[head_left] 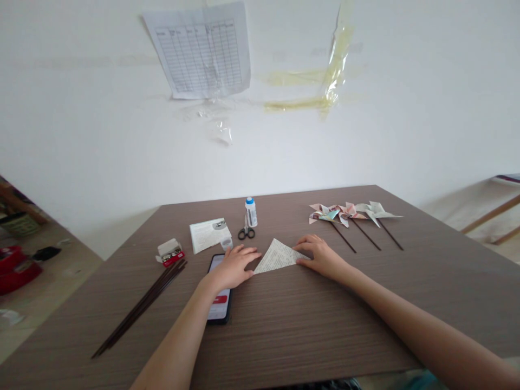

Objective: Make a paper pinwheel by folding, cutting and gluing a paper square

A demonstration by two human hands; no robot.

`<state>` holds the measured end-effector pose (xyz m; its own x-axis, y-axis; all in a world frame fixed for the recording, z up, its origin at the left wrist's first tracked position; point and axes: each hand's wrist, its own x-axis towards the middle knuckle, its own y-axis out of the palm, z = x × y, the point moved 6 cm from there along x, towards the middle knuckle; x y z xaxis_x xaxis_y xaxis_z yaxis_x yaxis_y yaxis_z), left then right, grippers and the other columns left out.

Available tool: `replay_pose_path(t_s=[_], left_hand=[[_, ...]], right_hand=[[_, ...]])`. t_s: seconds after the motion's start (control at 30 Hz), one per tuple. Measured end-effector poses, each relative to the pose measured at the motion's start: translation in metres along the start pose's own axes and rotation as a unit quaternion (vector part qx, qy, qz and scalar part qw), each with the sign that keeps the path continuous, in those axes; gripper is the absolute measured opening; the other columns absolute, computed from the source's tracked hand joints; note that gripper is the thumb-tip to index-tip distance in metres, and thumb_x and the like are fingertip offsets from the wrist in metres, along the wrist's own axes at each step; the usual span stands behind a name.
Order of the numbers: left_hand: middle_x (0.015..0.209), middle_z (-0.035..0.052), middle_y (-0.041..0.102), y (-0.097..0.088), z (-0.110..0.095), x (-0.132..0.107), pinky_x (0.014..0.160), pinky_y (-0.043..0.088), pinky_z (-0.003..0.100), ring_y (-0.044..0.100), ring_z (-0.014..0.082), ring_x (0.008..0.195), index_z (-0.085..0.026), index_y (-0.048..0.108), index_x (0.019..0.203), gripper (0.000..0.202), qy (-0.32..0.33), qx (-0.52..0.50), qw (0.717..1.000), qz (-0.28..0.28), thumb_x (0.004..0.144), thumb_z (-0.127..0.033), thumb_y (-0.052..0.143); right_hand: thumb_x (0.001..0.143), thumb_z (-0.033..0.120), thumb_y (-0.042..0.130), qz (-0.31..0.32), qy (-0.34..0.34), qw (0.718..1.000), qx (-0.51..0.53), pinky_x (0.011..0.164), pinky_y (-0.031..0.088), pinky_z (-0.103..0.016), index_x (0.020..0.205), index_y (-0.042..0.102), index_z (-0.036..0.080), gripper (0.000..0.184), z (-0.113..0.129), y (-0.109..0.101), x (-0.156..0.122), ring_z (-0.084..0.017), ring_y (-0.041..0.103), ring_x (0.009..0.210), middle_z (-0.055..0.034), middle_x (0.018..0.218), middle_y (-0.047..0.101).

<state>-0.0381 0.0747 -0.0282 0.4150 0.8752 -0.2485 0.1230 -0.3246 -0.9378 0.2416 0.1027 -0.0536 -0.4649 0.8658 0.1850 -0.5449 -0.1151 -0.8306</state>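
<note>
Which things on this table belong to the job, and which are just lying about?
Job: paper triangle, pressed by left hand and right hand; scissors; blue-capped bottle; dark sticks; pinwheels.
Lying about: phone; wall chart; small box, though its contents are too small to tell.

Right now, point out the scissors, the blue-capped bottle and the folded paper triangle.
Scissors [246,233]: head view, on the black finger loops.
Blue-capped bottle [251,215]: head view, on the white body.
Folded paper triangle [277,257]: head view, on the middle of the printed face.
</note>
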Motion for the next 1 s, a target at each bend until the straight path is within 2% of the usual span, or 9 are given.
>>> replay_pose_path(t_s=[0.13, 0.23, 0.33, 0.47, 0.6, 0.73, 0.83, 1.0], left_hand=[[0.191, 0.0096, 0.053, -0.001, -0.001, 0.000, 0.149, 0.027, 0.070, 0.039, 0.0414, 0.182, -0.033, 0.068, 0.171, 0.069, 0.002, -0.011, 1.000, -0.007, 0.103, -0.021, 0.071], [0.192, 0.0086, 0.053, -0.001, 0.000, 0.000, 0.150, 0.027, 0.069, 0.037, 0.0403, 0.183, -0.034, 0.068, 0.171, 0.070, 0.001, -0.011, 1.000, -0.006, 0.103, -0.022, 0.072], [0.192, 0.0096, 0.052, 0.000, 0.002, 0.001, 0.150, 0.028, 0.069, 0.036, 0.0410, 0.184, -0.033, 0.068, 0.171, 0.069, -0.001, -0.017, 1.000, -0.004, 0.103, -0.022, 0.072], [0.192, 0.0092, 0.052, 0.000, 0.003, 0.000, 0.150, 0.029, 0.066, 0.037, 0.0406, 0.184, -0.032, 0.068, 0.171, 0.068, 0.001, -0.023, 1.000, -0.008, 0.105, -0.023, 0.073], [0.193, 0.0104, 0.050, 0.000, 0.005, 0.000, 0.152, 0.026, 0.063, 0.036, 0.0382, 0.185, -0.028, 0.065, 0.174, 0.067, -0.005, -0.017, 1.000, -0.001, 0.108, -0.023, 0.071], [0.190, 0.0101, 0.055, -0.002, 0.006, 0.002, 0.152, 0.027, 0.057, 0.039, 0.0348, 0.183, -0.028, 0.067, 0.171, 0.060, 0.004, -0.029, 0.999, -0.019, 0.111, -0.027, 0.070], [0.189, 0.0084, 0.057, -0.004, 0.001, 0.003, 0.153, 0.026, 0.053, 0.042, 0.0314, 0.182, -0.028, 0.069, 0.171, 0.056, 0.019, -0.036, 0.999, -0.034, 0.114, -0.027, 0.066], [0.188, 0.0074, 0.059, -0.005, -0.010, 0.005, 0.152, 0.029, 0.056, 0.044, 0.0311, 0.181, -0.029, 0.075, 0.164, 0.048, 0.046, -0.050, 0.997, -0.048, 0.119, -0.025, 0.057]], right_hand=[[0.094, 0.015, 0.086, -0.006, 0.002, 1.000, 0.019, 0.127, 0.053, -0.052, 0.125, 0.091, 0.025, 0.033, 0.003, -0.002, 0.000, -0.035, 0.074, 0.138, -0.0120, 0.135, 0.085], [0.093, 0.012, 0.084, -0.002, 0.016, 0.999, 0.031, 0.120, 0.056, -0.049, 0.120, 0.090, 0.024, 0.030, 0.006, -0.003, 0.000, -0.034, 0.078, 0.127, -0.0099, 0.123, 0.087], [0.093, 0.010, 0.082, 0.002, 0.037, 0.999, 0.039, 0.114, 0.059, -0.047, 0.123, 0.090, 0.024, 0.034, 0.006, -0.004, -0.001, -0.032, 0.080, 0.118, -0.0079, 0.116, 0.088], [0.093, 0.010, 0.083, 0.011, 0.053, 0.998, 0.044, 0.112, 0.060, -0.045, 0.127, 0.089, 0.023, 0.036, 0.005, -0.005, -0.001, -0.032, 0.082, 0.118, -0.0086, 0.117, 0.088], [0.099, 0.016, 0.081, 0.022, 0.058, 0.997, 0.043, 0.109, 0.061, -0.043, 0.119, 0.090, 0.022, 0.022, 0.004, -0.006, -0.002, -0.032, 0.083, 0.117, -0.0100, 0.118, 0.089], [0.101, 0.021, 0.080, 0.022, 0.064, 0.997, 0.037, 0.106, 0.062, -0.042, 0.107, 0.088, 0.023, 0.011, 0.002, -0.007, -0.002, -0.032, 0.083, 0.114, -0.0098, 0.115, 0.089], [0.100, 0.023, 0.080, 0.017, 0.068, 0.997, 0.034, 0.104, 0.062, -0.043, 0.100, 0.087, 0.024, 0.007, 0.000, -0.009, -0.002, -0.032, 0.084, 0.112, -0.0090, 0.112, 0.090], [0.100, 0.029, 0.080, 0.010, 0.060, 0.997, 0.048, 0.105, 0.061, -0.042, 0.095, 0.087, 0.025, 0.009, -0.002, -0.014, -0.002, -0.033, 0.085, 0.112, -0.0087, 0.110, 0.092]])
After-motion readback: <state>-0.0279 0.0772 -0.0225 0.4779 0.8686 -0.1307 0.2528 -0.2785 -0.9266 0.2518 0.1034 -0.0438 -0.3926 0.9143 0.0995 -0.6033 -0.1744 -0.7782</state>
